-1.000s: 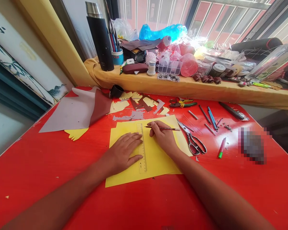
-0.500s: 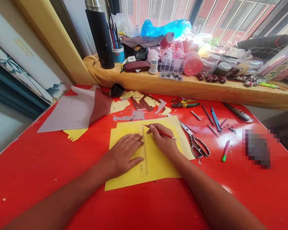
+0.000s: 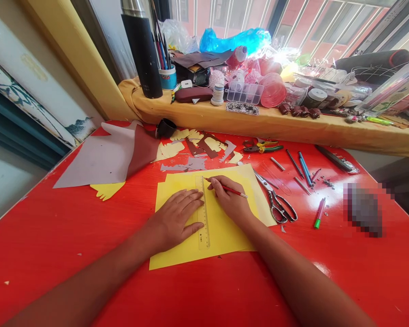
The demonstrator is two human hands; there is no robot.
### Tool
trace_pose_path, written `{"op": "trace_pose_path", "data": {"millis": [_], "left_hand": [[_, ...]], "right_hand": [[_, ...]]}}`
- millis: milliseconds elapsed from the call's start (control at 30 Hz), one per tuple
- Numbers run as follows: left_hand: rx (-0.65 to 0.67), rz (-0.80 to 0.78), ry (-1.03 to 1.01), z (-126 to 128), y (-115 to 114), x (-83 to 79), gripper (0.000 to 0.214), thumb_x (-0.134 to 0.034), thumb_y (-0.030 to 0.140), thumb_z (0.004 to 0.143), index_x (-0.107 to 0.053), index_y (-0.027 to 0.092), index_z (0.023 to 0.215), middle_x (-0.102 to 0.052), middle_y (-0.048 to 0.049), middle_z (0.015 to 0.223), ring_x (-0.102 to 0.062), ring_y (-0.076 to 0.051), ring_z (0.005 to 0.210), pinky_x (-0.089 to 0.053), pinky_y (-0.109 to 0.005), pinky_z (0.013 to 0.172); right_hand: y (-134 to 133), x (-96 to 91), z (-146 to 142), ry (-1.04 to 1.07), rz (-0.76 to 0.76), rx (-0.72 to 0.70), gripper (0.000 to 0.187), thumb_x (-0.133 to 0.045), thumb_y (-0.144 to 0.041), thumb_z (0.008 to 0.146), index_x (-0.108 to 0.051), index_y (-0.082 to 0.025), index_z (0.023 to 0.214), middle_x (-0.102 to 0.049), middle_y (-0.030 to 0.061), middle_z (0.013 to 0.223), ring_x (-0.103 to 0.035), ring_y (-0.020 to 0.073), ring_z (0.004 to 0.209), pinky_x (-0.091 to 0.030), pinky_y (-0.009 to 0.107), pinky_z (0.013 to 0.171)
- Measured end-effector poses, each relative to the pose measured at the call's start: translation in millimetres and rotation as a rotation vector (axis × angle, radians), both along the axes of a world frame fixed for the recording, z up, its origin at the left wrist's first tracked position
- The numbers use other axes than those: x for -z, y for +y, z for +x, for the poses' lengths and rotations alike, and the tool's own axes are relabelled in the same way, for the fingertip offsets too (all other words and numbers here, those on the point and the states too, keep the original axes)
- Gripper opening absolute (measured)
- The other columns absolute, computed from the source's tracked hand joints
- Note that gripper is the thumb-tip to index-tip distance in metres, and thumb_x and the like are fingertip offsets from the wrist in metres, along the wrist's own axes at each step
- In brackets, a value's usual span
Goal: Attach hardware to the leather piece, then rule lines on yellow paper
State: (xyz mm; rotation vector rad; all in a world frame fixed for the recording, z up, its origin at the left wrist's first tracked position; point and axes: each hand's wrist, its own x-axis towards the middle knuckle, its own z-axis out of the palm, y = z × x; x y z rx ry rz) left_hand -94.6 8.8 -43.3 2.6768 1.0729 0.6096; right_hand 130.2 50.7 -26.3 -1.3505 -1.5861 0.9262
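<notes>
A red table (image 3: 71,254) fills most of the view, and along its far edge runs a yellow padded ledge (image 3: 259,122) crowded with craft supplies and a black flask (image 3: 141,54). A yellow sheet (image 3: 225,243) lies on the table straight ahead of the person, with a grey card (image 3: 95,159) to its left and paper scraps (image 3: 204,147) beyond it. Scissors (image 3: 277,204) lie just beside the sheet's right side, and pliers (image 3: 263,148) lie farther off. The left hand (image 3: 172,215) is open and flat on the sheet, its fingertips against a clear ruler (image 3: 203,227). The right hand (image 3: 231,202) is closed around a red pencil (image 3: 230,190), whose tip sits just beside the ruler's far end
</notes>
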Motion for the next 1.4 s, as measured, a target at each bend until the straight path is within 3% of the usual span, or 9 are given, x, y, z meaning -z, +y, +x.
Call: {"op": "trace_pose_path", "data": {"millis": [800, 1400], "left_hand": [[-0.007, -0.006, 0.0, 1, 2, 3.4, 0.049, -0.052, 0.054, 0.107, -0.055, 0.025, 0.145, -0.058, -0.0099, 0.158, -0.05, -0.028, 0.149, -0.034, -0.05, 0.129], [-0.011, -0.033, -0.023, 1, 4, 5.4, 0.048, -0.057, 0.056, 0.104, -0.06, 0.024, 0.14, -0.059, -0.0107, 0.156, -0.051, -0.028, 0.148, -0.038, -0.051, 0.127]], "right_hand": [[-6, -1.2, -1, -0.062, 0.038, -0.031, 0.037, -0.054, -0.047, 0.103, -0.07, -0.024, 0.079, -0.076, 0.002, 0.079, -0.066, 0.0182, 0.073, -0.05, 0.029, 0.072], [-75, -6.8, 11, -0.084, -0.019, -0.103, 0.035, -0.051, -0.046, 0.106, -0.07, -0.025, 0.085, -0.074, 0.0004, 0.074, -0.066, 0.0178, 0.066, -0.049, 0.029, 0.067]]}}
